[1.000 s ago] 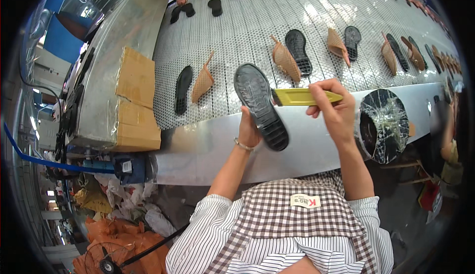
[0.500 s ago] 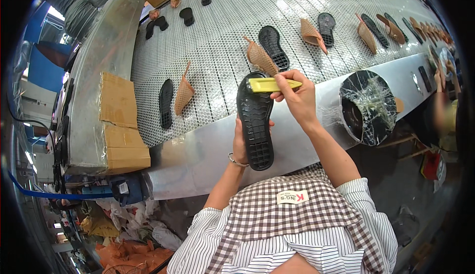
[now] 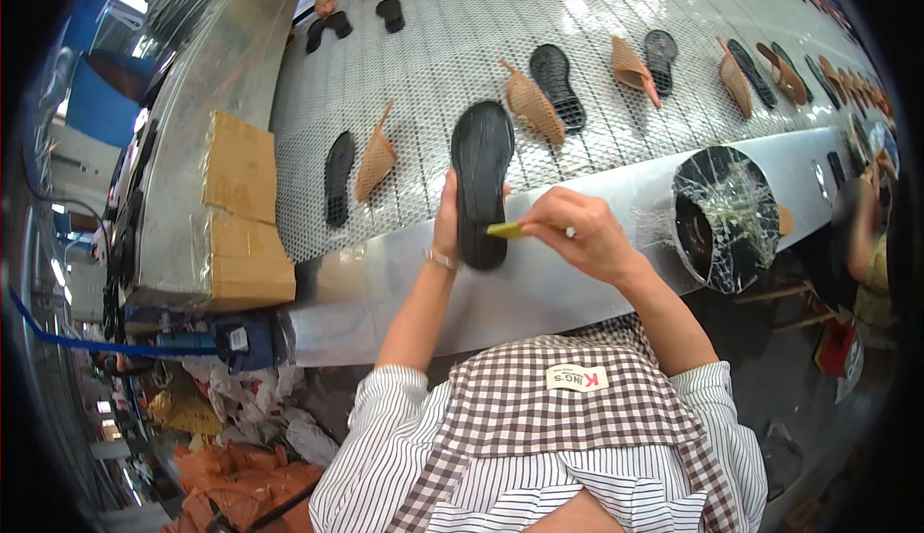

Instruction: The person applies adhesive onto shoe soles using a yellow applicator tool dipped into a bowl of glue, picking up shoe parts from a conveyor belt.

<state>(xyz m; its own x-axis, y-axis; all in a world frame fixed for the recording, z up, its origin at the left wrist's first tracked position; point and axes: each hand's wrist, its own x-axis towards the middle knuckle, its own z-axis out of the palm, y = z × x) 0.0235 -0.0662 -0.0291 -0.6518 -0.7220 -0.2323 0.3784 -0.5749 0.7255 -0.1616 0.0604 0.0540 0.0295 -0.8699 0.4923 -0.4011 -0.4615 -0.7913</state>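
My left hand (image 3: 446,223) grips a black shoe sole (image 3: 481,162) from its left side, holding it up over the metal ledge; most of those fingers are hidden behind it. My right hand (image 3: 589,233) is closed around a flat yellow brush (image 3: 504,231). The brush's tip touches or hovers just over the lower, narrower part of the sole; its bristles cannot be made out. Beyond the sole, a tan woven sandal upper (image 3: 534,104) lies beside another black sole (image 3: 557,85) on the mesh conveyor belt (image 3: 433,80).
A round black pot (image 3: 724,215) with stringy, glue-like film stands on the ledge (image 3: 385,292) at right. More paired soles and uppers lie along the belt. Folded cardboard (image 3: 245,210) covers the left corner. Another person's arm (image 3: 864,230) shows at far right.
The brush has gone from the sole's upper end down to its lower part. Both hands and the sole have shifted, and the sole's visible face now looks smoother, without its grid showing.
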